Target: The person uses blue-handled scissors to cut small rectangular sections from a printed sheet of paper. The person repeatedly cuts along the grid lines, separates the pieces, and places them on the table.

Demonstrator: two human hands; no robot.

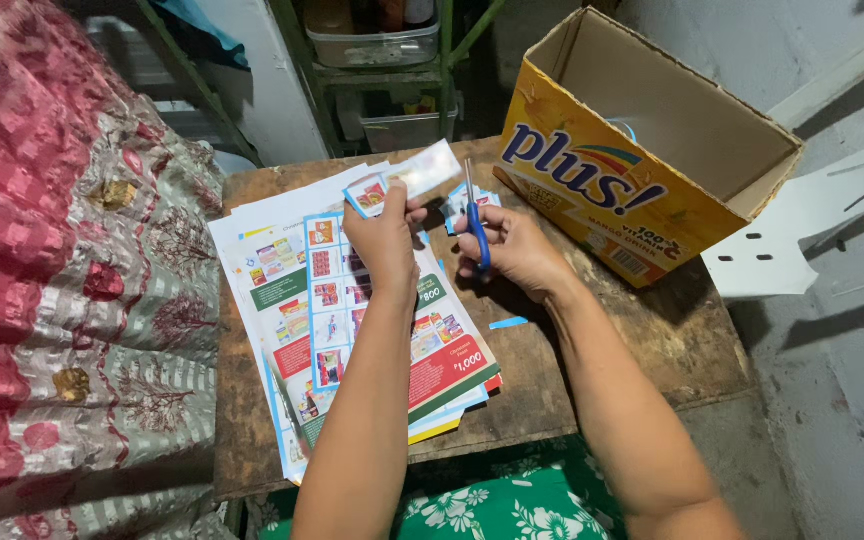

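My left hand (384, 235) pinches a small strip of printed paper (407, 178) and holds it up above a stack of colourful printed sheets (297, 300). My right hand (514, 250) grips blue-handled scissors (476, 222) with the blades pointing up, close beside the strip's right end. Both hands hover over a small worn wooden table (592, 370). A few small cut pieces (472, 200) lie just behind the scissors.
An open yellow cardboard box (642, 150) stands tilted at the table's back right. A red and grey patterned cloth (62, 280) fills the left. A green metal shelf with plastic tubs (377, 45) is behind. A blue paper scrap (508, 323) lies on the table.
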